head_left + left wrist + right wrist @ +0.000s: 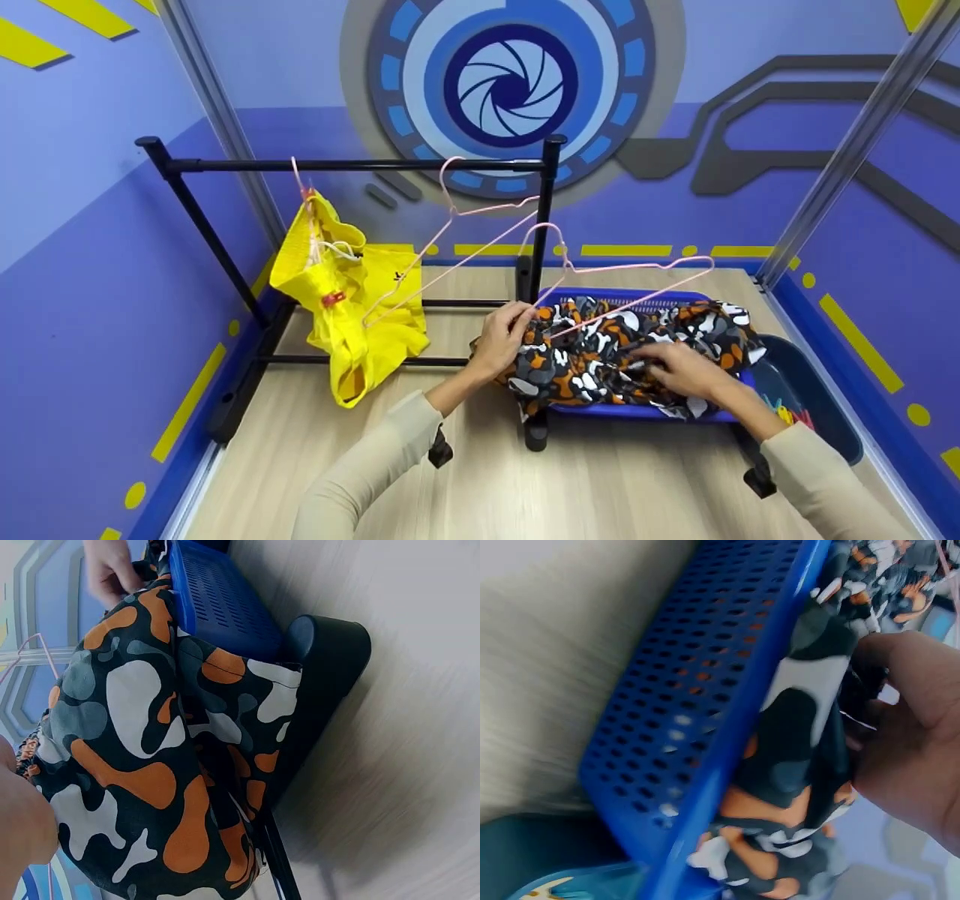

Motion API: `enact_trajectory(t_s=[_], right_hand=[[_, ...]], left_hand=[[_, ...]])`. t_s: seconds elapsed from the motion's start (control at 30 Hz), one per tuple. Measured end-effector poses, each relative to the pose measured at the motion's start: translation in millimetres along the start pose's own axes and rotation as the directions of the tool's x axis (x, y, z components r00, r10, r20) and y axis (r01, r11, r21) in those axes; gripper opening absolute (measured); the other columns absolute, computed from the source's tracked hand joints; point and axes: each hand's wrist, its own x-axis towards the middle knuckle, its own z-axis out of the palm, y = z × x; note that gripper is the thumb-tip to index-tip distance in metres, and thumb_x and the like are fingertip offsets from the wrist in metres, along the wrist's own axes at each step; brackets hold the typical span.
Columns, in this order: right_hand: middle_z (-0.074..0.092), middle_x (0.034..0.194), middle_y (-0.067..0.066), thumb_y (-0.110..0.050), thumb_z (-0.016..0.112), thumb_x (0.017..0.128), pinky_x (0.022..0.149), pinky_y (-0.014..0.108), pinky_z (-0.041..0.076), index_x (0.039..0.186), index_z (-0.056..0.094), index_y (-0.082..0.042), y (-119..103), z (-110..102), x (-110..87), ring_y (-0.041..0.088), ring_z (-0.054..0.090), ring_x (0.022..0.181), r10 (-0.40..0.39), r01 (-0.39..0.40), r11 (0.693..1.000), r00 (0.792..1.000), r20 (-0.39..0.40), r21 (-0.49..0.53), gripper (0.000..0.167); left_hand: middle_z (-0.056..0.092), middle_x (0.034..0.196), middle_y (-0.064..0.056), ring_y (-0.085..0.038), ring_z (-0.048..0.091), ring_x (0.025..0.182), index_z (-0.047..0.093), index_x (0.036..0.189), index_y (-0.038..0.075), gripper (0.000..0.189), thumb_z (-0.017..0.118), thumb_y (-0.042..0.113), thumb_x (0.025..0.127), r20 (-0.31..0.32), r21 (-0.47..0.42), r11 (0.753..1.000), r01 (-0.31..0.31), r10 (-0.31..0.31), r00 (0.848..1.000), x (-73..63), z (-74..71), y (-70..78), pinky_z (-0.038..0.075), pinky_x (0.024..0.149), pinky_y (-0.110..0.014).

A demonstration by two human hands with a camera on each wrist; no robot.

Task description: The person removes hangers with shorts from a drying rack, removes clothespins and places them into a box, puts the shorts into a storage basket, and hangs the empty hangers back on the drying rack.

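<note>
Camouflage shorts [592, 367] in orange, white, grey and black lie bunched across a blue basket [637, 410]. Beside their left end, my left hand [501, 341] grips the gathered waistband, close to the lower corner of a pink wire hanger [637, 266]. That hanger leans over the cloth, its lower bar overlapping the waistband. My right hand [682, 369] pinches a fold towards the right part of the shorts, fingertips partly hidden in the cloth. The right wrist view has this hand [911, 720] bent over the fabric [795, 712] above the basket's perforated side [690, 675].
Yellow shorts [341, 300] hang from a black rack [360, 165] on a hanger with red clips [333, 298]. Another pink hanger [450, 217] hangs bare near the rack's right post. A dark tub [806, 390] holding colourful clips [787, 414] stands right of the basket.
</note>
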Motion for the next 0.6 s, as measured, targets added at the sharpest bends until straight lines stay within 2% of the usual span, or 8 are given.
enact_trajectory(t_s=[0.07,0.13,0.2,0.27,0.33,0.37,0.43,0.6], right_hand=[[0.075,0.113,0.017,0.003,0.062,0.092,0.081,0.050,0.058,0.121,0.071,-0.001,-5.5,-4.7,4.4,0.014,0.064,0.076,-0.022,0.016,0.999,0.992,-0.128,-0.045,0.031],[0.077,0.105,0.014,0.006,0.065,0.089,0.075,0.044,0.059,0.112,0.075,-0.002,-10.0,-11.4,8.6,0.021,0.069,0.080,-0.042,0.019,0.997,0.954,-0.297,-0.078,0.026],[0.077,0.098,0.012,0.008,0.067,0.087,0.071,0.037,0.058,0.105,0.077,-0.003,-13.5,-18.8,11.9,0.023,0.070,0.078,-0.057,0.009,0.995,0.877,-0.477,-0.101,0.023],[0.076,0.100,0.012,0.010,0.069,0.086,0.073,0.031,0.055,0.106,0.077,-0.003,-16.3,-25.1,14.6,0.025,0.069,0.083,-0.071,0.009,0.995,0.772,-0.632,-0.100,0.025],[0.074,0.108,0.014,0.009,0.070,0.086,0.082,0.027,0.051,0.115,0.074,-0.004,-18.1,-29.7,17.6,0.029,0.066,0.091,-0.094,0.030,0.994,0.687,-0.721,-0.101,0.032],[0.072,0.113,0.015,0.008,0.071,0.085,0.089,0.027,0.047,0.120,0.072,-0.004,-18.7,-31.1,19.1,0.031,0.064,0.097,-0.109,0.044,0.993,0.662,-0.742,-0.106,0.037],[0.069,0.123,0.017,0.004,0.074,0.085,0.102,0.032,0.042,0.129,0.069,-0.005,-19.6,-32.2,21.9,0.036,0.060,0.111,-0.150,0.073,0.988,0.647,-0.748,-0.135,0.045],[0.071,0.123,0.016,0.004,0.074,0.085,0.099,0.044,0.042,0.129,0.070,-0.008,-19.6,-27.0,24.8,0.037,0.061,0.112,-0.252,0.135,0.966,0.694,-0.675,-0.222,0.045]], left_hand=[[0.074,0.098,-0.012,-0.022,0.068,0.093,0.074,0.103,0.001,0.023,0.056,0.016,0.105,0.003,0.006,1.000,0.001,-0.001,1.000,0.2,0.0,-0.4,0.053,0.087,-0.032],[0.074,0.098,-0.012,-0.023,0.068,0.093,0.074,0.104,0.003,0.022,0.057,0.016,0.104,0.006,0.011,1.000,0.002,-0.002,1.000,0.5,-0.1,-0.7,0.053,0.087,-0.033],[0.074,0.096,-0.012,-0.023,0.068,0.091,0.074,0.104,0.003,0.022,0.057,0.015,0.104,0.019,0.011,1.000,-0.002,0.002,1.000,0.6,-0.6,-0.6,0.053,0.086,-0.032],[0.074,0.094,-0.013,-0.022,0.067,0.088,0.074,0.102,0.001,0.022,0.057,0.014,0.104,0.046,0.003,1.000,-0.015,0.015,0.999,0.1,-0.9,-0.1,0.053,0.083,-0.031],[0.073,0.093,-0.013,-0.021,0.065,0.086,0.074,0.101,-0.001,0.023,0.057,0.014,0.104,0.081,-0.002,0.999,-0.033,0.033,0.996,-0.7,-0.7,0.4,0.052,0.080,-0.028],[0.073,0.092,-0.013,-0.020,0.064,0.085,0.074,0.100,-0.001,0.024,0.057,0.015,0.104,0.099,-0.004,0.999,-0.044,0.045,0.994,-1.3,-0.6,0.9,0.051,0.079,-0.027],[0.072,0.092,-0.012,-0.018,0.063,0.082,0.074,0.099,-0.001,0.024,0.057,0.016,0.104,0.123,-0.002,0.998,-0.069,0.069,0.990,-2.8,-0.1,2.1,0.051,0.077,-0.026],[0.070,0.088,-0.009,-0.014,0.058,0.078,0.074,0.097,0.000,0.025,0.058,0.018,0.104,0.124,0.032,0.992,-0.126,0.121,0.985,-5.3,0.4,4.7,0.049,0.074,-0.024]])
